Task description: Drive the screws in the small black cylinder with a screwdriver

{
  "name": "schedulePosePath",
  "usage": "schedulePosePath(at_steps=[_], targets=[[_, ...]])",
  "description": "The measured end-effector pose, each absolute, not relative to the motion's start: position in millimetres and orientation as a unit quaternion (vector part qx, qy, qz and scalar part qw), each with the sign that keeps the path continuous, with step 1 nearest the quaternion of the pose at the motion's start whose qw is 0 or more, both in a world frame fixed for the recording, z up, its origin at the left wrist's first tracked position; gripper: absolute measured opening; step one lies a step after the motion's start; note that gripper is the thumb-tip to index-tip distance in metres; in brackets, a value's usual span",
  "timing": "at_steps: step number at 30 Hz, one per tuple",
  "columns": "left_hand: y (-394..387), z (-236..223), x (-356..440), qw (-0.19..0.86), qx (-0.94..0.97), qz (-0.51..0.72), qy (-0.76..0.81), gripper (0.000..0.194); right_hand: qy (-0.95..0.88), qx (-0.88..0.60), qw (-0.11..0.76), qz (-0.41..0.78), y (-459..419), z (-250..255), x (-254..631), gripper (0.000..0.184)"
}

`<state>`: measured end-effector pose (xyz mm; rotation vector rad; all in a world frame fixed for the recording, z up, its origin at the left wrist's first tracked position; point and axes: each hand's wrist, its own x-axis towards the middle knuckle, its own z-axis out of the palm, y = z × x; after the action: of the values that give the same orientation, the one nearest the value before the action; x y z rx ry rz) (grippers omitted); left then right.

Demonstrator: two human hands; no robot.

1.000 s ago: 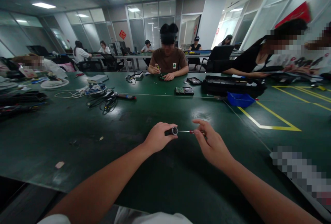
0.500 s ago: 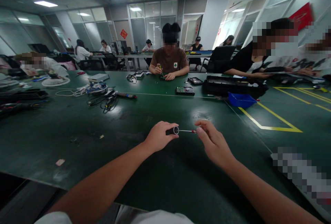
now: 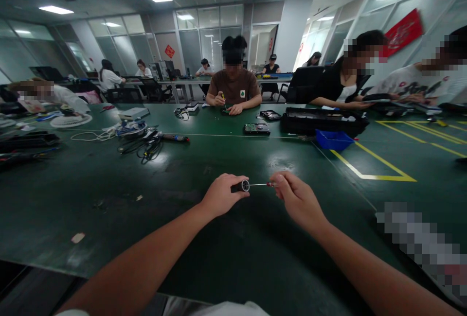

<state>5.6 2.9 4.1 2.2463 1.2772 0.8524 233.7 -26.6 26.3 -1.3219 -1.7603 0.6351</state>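
My left hand [image 3: 223,194] is closed around a dark cylindrical part [image 3: 239,186] with a round, light-rimmed end that faces right and toward me. A screwdriver [image 3: 259,184] with a thin metal shaft and a reddish handle end lies level, its tip reaching that round end. Whether the tip sits inside the part or only touches it I cannot tell. My right hand [image 3: 294,194] pinches the screwdriver's handle, most of which is hidden by the fingers. Both hands are above the green tabletop [image 3: 175,228].
Across the table a person [image 3: 233,82] works with a yellow-handled tool. Circuit-board device [image 3: 257,129], long black housing [image 3: 324,120] and blue bin [image 3: 333,139] stand beyond my hands. Tangled cables [image 3: 148,146] lie left; a pixelated object [image 3: 419,243] is at right.
My right fingers have curled from a looser, more spread pose to a closed grip on the screwdriver handle. The whole view has shifted slightly; my left hand keeps its hold.
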Motion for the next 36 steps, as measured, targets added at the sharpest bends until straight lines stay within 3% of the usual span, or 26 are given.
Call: schedulePosePath(at_steps=[9,14,20,25,32,36], targets=[[2.5,4.7,5.1,0.213,0.802,0.31,0.464,0.039,-0.681,-0.509,0.446,0.281,-28.0,22.8,229.5,0.024],[2.4,4.5,4.2,0.2,0.81,0.305,0.459,0.04,-0.67,-0.547,0.429,0.26,-31.1,27.1,224.7,0.033],[0.2,8.3,4.1,0.186,0.807,0.314,0.464,0.039,-0.655,-0.527,0.465,0.277,-30.8,29.8,224.1,0.022],[-0.5,7.1,4.6,0.197,0.807,0.314,0.459,0.04,-0.67,-0.546,0.437,0.249,-30.5,29.5,224.6,0.034],[-0.2,9.1,3.9,0.197,0.808,0.297,0.469,0.037,-0.692,-0.512,0.434,0.267,-31.2,27.9,226.0,0.023],[0.6,8.6,4.5,0.194,0.815,0.29,0.463,0.037,-0.693,-0.528,0.417,0.26,-28.6,28.8,228.7,0.03]])
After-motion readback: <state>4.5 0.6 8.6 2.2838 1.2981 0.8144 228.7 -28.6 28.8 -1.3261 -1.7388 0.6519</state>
